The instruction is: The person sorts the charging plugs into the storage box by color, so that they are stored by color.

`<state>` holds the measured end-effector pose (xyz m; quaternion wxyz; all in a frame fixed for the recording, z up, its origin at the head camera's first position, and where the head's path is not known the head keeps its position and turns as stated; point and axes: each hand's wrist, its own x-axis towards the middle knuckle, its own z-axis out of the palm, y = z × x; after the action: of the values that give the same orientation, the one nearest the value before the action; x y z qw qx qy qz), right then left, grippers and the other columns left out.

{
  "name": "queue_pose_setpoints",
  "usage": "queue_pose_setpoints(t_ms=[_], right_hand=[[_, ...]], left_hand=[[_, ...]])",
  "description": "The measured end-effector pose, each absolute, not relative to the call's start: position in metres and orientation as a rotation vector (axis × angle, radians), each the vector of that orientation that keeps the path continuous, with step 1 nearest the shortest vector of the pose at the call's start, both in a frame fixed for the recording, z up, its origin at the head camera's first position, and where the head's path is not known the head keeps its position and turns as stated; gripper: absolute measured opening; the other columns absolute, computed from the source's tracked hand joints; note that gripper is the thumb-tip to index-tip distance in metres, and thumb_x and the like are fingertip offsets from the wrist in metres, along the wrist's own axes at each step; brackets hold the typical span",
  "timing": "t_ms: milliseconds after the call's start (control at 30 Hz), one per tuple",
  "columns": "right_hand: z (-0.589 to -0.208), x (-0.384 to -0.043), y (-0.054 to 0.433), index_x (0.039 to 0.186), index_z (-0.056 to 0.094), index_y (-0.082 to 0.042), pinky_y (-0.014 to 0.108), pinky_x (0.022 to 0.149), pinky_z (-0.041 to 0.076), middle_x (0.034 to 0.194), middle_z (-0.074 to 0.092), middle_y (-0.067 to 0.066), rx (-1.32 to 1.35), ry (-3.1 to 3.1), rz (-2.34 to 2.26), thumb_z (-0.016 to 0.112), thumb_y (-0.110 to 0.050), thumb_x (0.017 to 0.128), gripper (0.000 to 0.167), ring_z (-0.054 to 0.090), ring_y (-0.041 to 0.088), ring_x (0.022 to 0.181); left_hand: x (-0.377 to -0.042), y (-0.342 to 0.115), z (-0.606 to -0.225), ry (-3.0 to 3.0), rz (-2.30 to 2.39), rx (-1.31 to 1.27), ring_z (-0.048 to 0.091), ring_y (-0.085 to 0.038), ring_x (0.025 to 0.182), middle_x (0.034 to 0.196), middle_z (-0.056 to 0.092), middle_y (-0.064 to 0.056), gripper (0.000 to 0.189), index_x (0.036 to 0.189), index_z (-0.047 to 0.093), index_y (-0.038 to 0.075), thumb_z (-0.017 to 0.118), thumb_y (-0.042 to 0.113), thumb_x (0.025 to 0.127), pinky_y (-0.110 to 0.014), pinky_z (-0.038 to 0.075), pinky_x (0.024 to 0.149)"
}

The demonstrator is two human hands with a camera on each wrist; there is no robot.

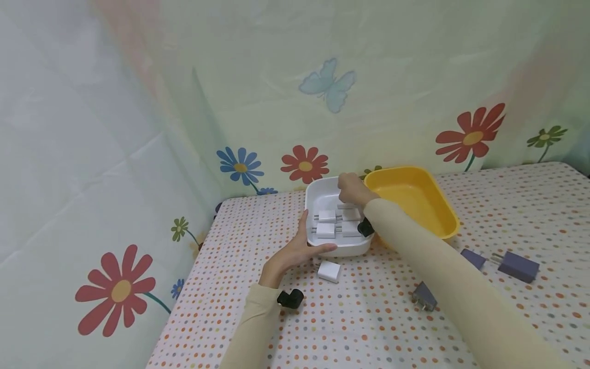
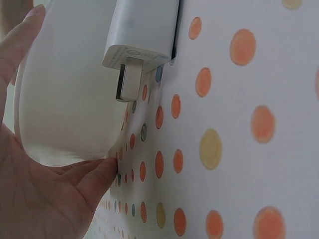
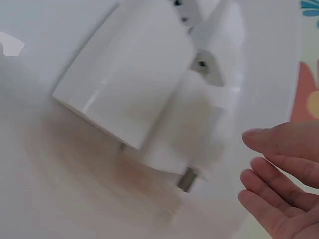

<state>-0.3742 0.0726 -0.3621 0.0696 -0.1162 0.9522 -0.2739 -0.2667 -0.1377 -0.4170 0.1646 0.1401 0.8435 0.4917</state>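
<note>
Several white plug adapters (image 1: 326, 230) lie in rows inside a white tray (image 1: 352, 250), their metal prongs pointing left in the head view. My left hand (image 1: 295, 251) rests around the tray's near left corner, fingers along the left wall and thumb along the front. In the left wrist view, that thumb (image 2: 22, 37) reaches the tray's rim. My right hand (image 1: 354, 189) is over the far right part of the tray. The right wrist view shows its fingers (image 3: 269, 177) apart from the thumb with nothing between them, beside blurred white adapters (image 3: 134, 74).
Another white adapter (image 1: 329, 271) lies on the dotted tablecloth in front of the tray. A yellow tray (image 1: 407, 202) stands right beside the white one, partly behind my right forearm. To the right lie dark purple plug adapters (image 1: 519, 266), one partly covered by the sleeve (image 1: 442, 266).
</note>
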Motion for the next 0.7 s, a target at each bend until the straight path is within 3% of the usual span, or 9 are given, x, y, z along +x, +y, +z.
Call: queue_pose_setpoints(t_ms=[167,433,700], right_hand=[[-0.329,-0.352,0.075,0.133,0.06,0.017,0.05,0.105,0.051,0.134,0.062,0.033,-0.474,2.887,-0.827,0.067,0.012,0.091,0.043,0.061,0.044,0.12],[-0.282,-0.287,0.08,0.123,0.069,0.013,0.044,0.1,0.056,0.12,0.071,0.025,-0.773,2.927,-0.792,0.077,0.006,0.088,0.036,0.066,0.038,0.113],[-0.273,-0.221,0.086,0.114,0.074,0.007,0.043,0.095,0.058,0.11,0.073,0.016,-1.094,2.907,-0.93,0.083,0.004,0.085,0.031,0.069,0.032,0.104]], left_hand=[[-0.263,-0.136,-0.417,2.413,1.404,0.4,0.019,-0.033,0.157,0.174,0.011,-0.011,0.122,0.167,-0.015,0.024,0.08,0.043,0.092,-0.059,0.021,0.123],[-0.257,-0.135,-0.42,2.436,1.38,0.422,0.021,-0.035,0.156,0.173,0.012,-0.013,0.12,0.167,-0.015,0.022,0.078,0.043,0.093,-0.06,0.023,0.122],[-0.254,-0.134,-0.42,2.427,1.387,0.53,0.02,-0.035,0.156,0.173,0.01,-0.015,0.119,0.165,-0.016,0.017,0.076,0.043,0.095,-0.061,0.024,0.121]])
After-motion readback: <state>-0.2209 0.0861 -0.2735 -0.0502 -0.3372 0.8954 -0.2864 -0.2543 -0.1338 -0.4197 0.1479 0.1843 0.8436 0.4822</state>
